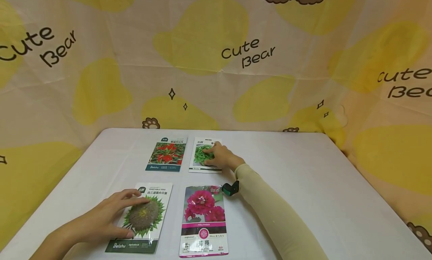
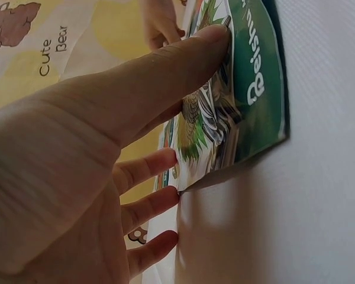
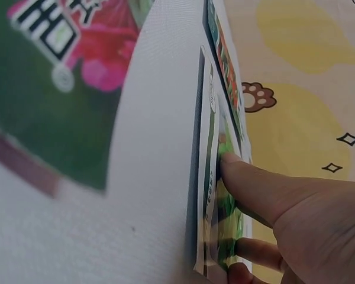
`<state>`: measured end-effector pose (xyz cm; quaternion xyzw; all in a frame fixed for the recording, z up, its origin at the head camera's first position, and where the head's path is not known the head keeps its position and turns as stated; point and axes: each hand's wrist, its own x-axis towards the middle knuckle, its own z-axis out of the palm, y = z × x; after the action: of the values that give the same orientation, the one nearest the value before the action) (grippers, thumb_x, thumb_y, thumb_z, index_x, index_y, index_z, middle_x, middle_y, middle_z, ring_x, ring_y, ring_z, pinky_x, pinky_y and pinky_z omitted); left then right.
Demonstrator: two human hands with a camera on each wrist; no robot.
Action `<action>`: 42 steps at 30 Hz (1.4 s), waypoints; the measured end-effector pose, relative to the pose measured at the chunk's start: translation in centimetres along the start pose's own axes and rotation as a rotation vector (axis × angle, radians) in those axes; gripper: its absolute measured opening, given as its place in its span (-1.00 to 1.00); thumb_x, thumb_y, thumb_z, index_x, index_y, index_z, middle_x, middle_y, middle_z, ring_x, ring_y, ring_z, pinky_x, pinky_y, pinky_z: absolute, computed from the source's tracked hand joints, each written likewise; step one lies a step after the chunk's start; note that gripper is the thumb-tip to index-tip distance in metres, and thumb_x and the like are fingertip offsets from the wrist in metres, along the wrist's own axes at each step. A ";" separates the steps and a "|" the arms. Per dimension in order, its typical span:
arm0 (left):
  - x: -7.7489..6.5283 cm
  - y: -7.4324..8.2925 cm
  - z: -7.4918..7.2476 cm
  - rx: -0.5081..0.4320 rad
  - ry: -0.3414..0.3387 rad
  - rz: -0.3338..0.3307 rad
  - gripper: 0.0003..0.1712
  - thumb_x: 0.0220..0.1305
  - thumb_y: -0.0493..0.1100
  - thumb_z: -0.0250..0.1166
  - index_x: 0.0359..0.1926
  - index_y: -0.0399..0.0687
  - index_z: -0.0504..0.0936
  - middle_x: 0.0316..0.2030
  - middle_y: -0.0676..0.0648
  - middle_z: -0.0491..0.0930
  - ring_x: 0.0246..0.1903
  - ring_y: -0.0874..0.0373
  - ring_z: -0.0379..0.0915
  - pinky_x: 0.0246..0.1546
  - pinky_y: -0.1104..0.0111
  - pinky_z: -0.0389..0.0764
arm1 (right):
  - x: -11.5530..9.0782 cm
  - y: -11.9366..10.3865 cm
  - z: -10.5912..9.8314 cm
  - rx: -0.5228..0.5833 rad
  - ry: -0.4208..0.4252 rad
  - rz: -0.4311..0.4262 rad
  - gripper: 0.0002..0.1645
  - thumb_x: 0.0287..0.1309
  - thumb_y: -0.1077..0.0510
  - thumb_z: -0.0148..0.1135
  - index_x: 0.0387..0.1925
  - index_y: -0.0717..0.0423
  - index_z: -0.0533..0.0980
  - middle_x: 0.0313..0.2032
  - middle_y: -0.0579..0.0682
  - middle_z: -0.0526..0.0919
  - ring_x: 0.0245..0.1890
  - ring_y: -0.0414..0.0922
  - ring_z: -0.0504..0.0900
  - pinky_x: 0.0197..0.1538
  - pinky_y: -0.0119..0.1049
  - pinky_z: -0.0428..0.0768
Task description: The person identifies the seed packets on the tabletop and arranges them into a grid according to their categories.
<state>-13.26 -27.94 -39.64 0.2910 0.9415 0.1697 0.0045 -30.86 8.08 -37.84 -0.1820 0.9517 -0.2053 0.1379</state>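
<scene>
Four seed packets lie on a white table. My left hand (image 1: 104,217) rests on the sunflower seed packet (image 1: 143,215) at the near left, thumb and fingers spread over its face. In the left wrist view, the thumb (image 2: 183,62) lies across that packet near its dark green band. At the far right of the group, my right hand (image 1: 221,157) touches the green-leaf seed packet (image 1: 199,159), covering its right part. The right wrist view has the thumb (image 3: 254,183) on its printed face. Neither packet is visibly lifted.
Left of the leaf packet lies a red-flower seed packet (image 1: 167,153). A pink hollyhock packet (image 1: 204,222) lies at the front, beside my right forearm. Behind the white table (image 1: 303,170) hangs a yellow-patterned cloth (image 1: 202,35). A dark band (image 1: 231,188) is on my right wrist.
</scene>
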 end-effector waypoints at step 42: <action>0.1 0.0 -0.8 -0.005 -0.037 -0.002 -0.09 -0.03 0.50 0.37 0.37 0.45 0.44 0.31 0.02 0.40 0.20 -0.03 0.33 0.03 0.13 0.57 | 0.0 0.1 -0.5 -0.014 -0.011 -0.106 -0.32 0.33 -0.09 0.28 0.41 -0.02 0.41 0.40 0.27 0.32 0.37 0.18 0.42 0.40 0.10 0.39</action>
<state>-13.44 -28.14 -38.85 0.2930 0.9412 0.1668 0.0227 -31.04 8.30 -37.48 -0.2342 0.9413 -0.2045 0.1310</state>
